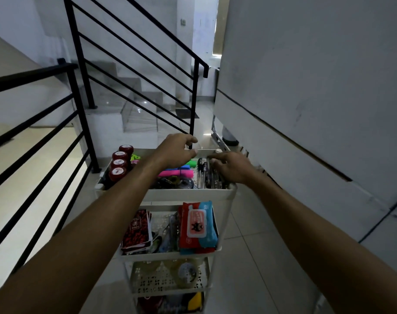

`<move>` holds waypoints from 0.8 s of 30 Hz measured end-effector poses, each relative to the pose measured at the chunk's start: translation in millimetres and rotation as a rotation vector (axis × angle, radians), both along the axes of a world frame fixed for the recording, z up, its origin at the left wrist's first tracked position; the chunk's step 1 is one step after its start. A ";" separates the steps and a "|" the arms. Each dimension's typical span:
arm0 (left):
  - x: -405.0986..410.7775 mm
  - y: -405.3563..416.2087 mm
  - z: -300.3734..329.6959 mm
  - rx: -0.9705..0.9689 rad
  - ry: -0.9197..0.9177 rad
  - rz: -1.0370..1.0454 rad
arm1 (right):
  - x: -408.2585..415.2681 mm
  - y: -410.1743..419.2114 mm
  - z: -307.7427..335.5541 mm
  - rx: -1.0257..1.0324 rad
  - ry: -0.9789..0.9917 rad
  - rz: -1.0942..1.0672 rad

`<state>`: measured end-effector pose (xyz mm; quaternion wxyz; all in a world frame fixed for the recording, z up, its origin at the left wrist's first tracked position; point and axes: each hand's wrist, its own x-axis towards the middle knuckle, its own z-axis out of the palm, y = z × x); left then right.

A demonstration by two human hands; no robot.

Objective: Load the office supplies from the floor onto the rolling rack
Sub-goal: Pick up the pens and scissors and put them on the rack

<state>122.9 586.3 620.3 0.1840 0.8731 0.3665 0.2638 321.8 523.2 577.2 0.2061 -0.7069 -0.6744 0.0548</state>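
Supplies already filled every tier of the rolling rack (188, 196). Your left hand (177, 148) hovered loosely curled, gripping nothing, at the top tray's far edge; your right hand (232, 166) pressed flat on the pens (202, 171).

I have a single view, from a wide-angle camera worn on the head. It looks forward and steeply down along both outstretched forearms, which enter from the bottom corners and meet near the middle. The left hand (178, 147) and right hand (232, 167) sit close to the lens, above the top tier of the rolling rack (188, 194). The rack's lower tiers fall away beneath, seen almost from overhead. Further off, the view faces a black stair railing (134, 64) on the left and a pale wall (317, 87) on the right. Straight lines bow at the edges.
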 end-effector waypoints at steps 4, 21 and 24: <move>-0.9 -21.7 -5.7 0.003 0.002 0.021 | -5.6 -18.4 -3.4 0.043 0.237 0.024; -53.2 -191.9 -52.0 0.279 -0.170 0.214 | 2.3 -164.3 -39.1 0.310 0.363 -0.021; -60.4 -219.3 -75.4 0.215 -0.163 0.233 | -8.8 -187.6 -64.7 0.317 0.366 -0.041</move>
